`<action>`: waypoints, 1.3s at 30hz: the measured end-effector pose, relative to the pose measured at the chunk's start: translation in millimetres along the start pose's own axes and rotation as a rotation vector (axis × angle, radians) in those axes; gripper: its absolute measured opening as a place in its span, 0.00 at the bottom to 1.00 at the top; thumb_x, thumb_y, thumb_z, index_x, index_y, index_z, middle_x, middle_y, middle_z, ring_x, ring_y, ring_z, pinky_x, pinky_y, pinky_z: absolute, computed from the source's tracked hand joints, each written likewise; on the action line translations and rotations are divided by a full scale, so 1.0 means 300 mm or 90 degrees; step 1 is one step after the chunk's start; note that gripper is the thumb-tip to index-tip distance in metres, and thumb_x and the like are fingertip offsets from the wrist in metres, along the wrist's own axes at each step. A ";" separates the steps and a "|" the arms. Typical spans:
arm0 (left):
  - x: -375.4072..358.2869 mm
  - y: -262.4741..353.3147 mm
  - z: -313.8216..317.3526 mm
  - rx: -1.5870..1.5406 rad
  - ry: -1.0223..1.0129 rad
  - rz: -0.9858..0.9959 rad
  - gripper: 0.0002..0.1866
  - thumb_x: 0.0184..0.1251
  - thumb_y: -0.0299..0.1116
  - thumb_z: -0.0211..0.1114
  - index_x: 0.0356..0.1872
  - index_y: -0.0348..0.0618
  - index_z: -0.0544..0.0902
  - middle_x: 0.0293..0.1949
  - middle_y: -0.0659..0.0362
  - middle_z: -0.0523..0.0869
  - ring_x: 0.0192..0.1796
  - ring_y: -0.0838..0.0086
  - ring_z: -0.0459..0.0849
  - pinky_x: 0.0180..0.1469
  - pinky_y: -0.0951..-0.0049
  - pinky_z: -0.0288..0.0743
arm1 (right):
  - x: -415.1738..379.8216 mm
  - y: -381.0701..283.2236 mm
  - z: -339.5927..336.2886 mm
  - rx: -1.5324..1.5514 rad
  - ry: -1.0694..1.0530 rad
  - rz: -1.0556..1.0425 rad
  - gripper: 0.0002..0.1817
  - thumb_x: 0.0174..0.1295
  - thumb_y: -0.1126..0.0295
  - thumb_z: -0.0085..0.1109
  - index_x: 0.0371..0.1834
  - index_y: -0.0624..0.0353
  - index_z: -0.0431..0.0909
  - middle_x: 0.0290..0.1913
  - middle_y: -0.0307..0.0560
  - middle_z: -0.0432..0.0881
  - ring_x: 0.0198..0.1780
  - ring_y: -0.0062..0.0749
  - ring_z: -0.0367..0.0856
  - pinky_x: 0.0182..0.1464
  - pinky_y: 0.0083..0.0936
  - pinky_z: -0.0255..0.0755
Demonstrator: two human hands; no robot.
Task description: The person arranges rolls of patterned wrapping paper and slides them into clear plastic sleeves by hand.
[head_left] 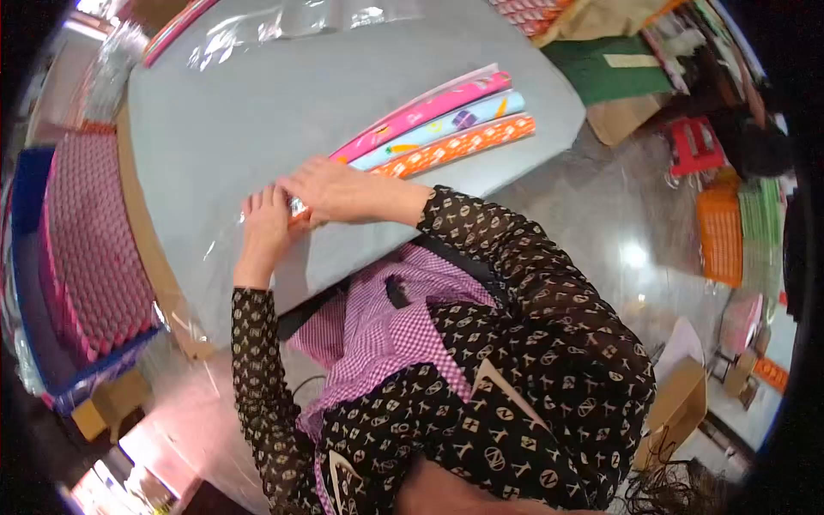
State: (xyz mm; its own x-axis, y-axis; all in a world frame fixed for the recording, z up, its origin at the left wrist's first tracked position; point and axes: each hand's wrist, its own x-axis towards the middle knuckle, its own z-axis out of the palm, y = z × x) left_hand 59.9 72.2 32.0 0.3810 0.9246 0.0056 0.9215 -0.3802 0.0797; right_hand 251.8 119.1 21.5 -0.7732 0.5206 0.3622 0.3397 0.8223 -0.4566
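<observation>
Together, both hands (left, right) pinch near end of wrapping-paper rolls on grey table.

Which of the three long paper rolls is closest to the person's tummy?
The orange roll. It lies nearest the table edge on the person's side, with the light blue roll in the middle and the pink roll farthest away.
</observation>
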 end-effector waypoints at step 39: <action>0.096 0.149 -0.008 -0.126 0.014 0.114 0.38 0.41 0.48 0.79 0.50 0.34 0.73 0.47 0.48 0.77 0.55 0.55 0.75 0.62 0.60 0.66 | -0.527 0.330 -0.474 -0.109 -0.134 0.165 0.42 0.42 0.60 0.72 0.63 0.65 0.67 0.61 0.58 0.73 0.64 0.57 0.67 0.68 0.45 0.61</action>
State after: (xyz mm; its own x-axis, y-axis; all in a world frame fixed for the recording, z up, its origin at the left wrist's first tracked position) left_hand 111.9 81.8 38.2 0.5331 0.8440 0.0588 0.8056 -0.5277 0.2694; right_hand 483.9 151.1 34.7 -0.7374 0.6719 0.0690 0.6091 0.7057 -0.3620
